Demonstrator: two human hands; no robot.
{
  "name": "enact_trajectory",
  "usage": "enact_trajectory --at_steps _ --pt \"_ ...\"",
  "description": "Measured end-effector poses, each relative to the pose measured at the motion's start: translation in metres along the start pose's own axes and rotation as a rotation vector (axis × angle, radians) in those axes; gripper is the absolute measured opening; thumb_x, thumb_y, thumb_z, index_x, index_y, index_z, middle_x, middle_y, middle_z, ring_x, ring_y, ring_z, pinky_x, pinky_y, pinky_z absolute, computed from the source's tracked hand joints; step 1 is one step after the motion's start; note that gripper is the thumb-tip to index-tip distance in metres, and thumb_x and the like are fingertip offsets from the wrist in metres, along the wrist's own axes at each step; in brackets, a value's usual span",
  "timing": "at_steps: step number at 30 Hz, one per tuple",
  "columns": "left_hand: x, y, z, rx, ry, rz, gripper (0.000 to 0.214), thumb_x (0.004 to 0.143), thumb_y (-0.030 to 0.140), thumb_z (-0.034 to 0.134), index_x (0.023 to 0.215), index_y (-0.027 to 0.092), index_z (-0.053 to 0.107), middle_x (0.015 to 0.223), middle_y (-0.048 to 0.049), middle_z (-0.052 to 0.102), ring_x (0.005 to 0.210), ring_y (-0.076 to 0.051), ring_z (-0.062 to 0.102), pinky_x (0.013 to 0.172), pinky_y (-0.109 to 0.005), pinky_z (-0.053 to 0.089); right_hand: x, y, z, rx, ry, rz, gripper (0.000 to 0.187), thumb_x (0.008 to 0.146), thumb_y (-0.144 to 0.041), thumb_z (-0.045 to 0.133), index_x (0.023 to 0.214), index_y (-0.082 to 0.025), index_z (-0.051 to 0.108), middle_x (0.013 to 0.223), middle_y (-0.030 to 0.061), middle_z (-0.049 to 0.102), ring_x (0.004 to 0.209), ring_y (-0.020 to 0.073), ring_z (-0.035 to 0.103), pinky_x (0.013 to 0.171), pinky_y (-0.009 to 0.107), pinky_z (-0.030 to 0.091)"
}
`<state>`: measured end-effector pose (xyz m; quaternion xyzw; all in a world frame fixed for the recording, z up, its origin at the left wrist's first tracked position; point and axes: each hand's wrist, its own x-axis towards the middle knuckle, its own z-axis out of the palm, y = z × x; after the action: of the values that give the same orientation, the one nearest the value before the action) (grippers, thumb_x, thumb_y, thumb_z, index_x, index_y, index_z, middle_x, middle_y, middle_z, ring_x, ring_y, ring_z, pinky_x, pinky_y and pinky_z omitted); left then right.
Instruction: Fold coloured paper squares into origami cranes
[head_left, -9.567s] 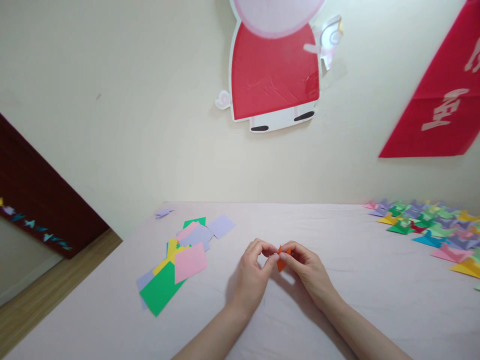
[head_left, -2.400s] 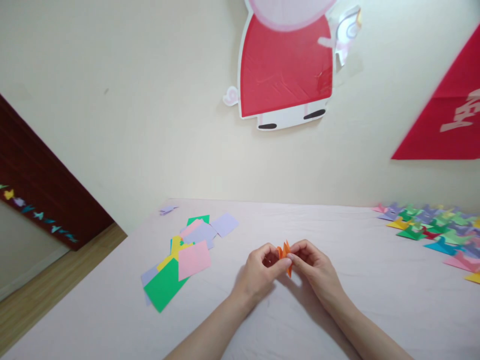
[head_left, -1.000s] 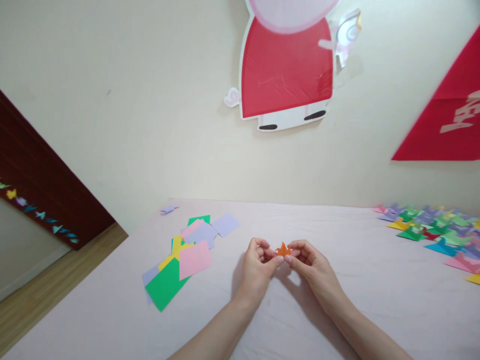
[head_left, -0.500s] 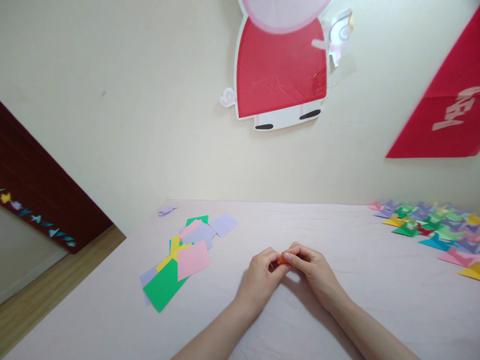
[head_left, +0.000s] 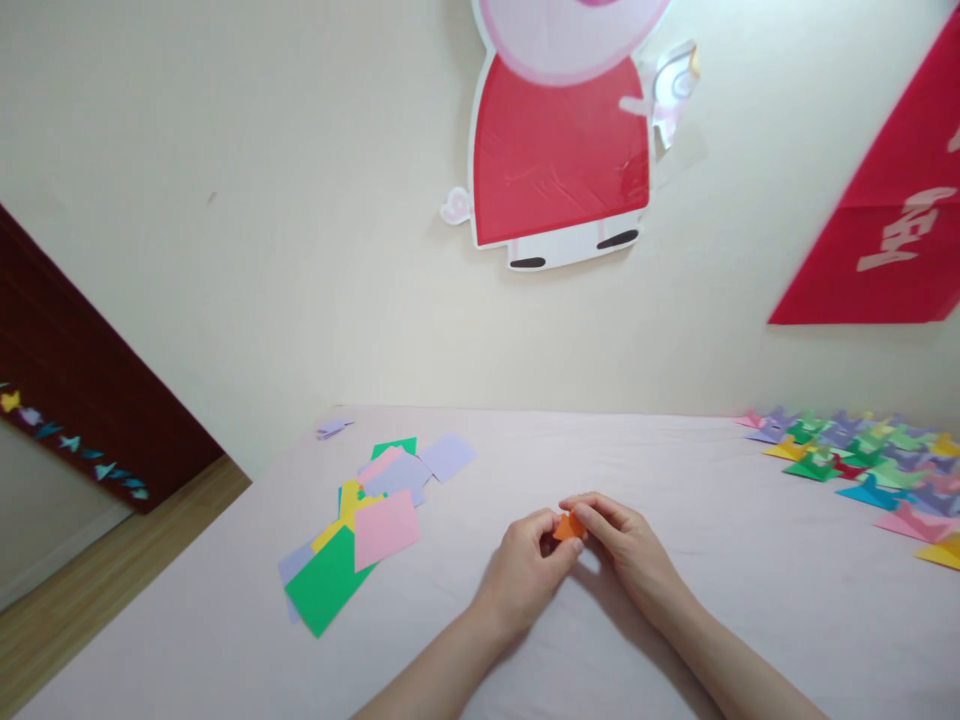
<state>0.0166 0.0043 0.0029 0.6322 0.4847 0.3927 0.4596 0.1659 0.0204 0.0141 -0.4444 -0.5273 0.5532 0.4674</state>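
Observation:
A small folded piece of orange paper is pinched between my two hands, just above the pale table cover. My left hand grips its left side, with the thumb along the lower edge. The fingers of my right hand close on its upper right side. Parts of the paper are hidden behind the fingers, so its full folded shape does not show.
Loose paper sheets, among them a green one and a pink one, overlap on the left. Several folded paper figures stand in rows at the right. A pale wall with a pig cutout rises behind the table.
More of the orange paper shows between my fingers than before, and its flat face is turned towards me. My right hand's fingers have shifted slightly. The view has tilted up a little.

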Motion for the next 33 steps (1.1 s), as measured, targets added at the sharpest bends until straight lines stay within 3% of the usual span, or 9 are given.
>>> enact_trajectory --at_steps 9,19,27,33 --pt "0.003 -0.002 -0.004 -0.138 -0.076 -0.013 0.02 0.083 0.036 0.059 0.076 0.017 0.056 0.069 0.0035 0.046 0.066 -0.013 0.04 0.064 -0.024 0.034 0.004 0.008 -0.005 -0.137 0.058 -0.056 0.047 0.074 -0.062 0.065 0.058 -0.02 0.05 0.054 -0.0057 0.045 0.053 0.0115 0.039 0.052 0.024 0.033" --pt "0.004 -0.005 -0.008 0.015 0.03 -0.053 0.028 0.084 0.045 0.059 0.074 0.019 0.054 0.07 0.0035 0.047 0.068 -0.015 0.042 0.065 -0.024 0.034 0.001 0.005 -0.002 -0.084 0.136 -0.162 0.035 0.077 -0.053 0.066 0.071 -0.019 0.061 0.066 -0.0008 0.056 0.064 0.0156 0.051 0.061 0.026 0.044" --pt "0.002 -0.001 -0.011 0.026 0.012 -0.02 0.026 0.083 0.038 0.062 0.067 0.018 0.056 0.069 0.0033 0.048 0.067 -0.014 0.044 0.063 -0.024 0.032 -0.001 0.011 0.003 -0.042 0.079 -0.143 0.031 0.08 -0.05 0.066 0.077 -0.02 0.062 0.071 0.0009 0.059 0.068 0.0174 0.056 0.064 0.026 0.048" --pt "0.001 -0.002 -0.014 -0.072 0.048 -0.044 0.041 0.086 0.056 0.058 0.073 0.017 0.061 0.067 0.0038 0.047 0.063 -0.013 0.042 0.059 -0.025 0.03 -0.004 0.008 0.0 -0.216 0.091 -0.342 0.021 0.088 -0.04 0.06 0.08 -0.021 0.063 0.076 0.003 0.061 0.074 0.0189 0.059 0.068 0.028 0.048"
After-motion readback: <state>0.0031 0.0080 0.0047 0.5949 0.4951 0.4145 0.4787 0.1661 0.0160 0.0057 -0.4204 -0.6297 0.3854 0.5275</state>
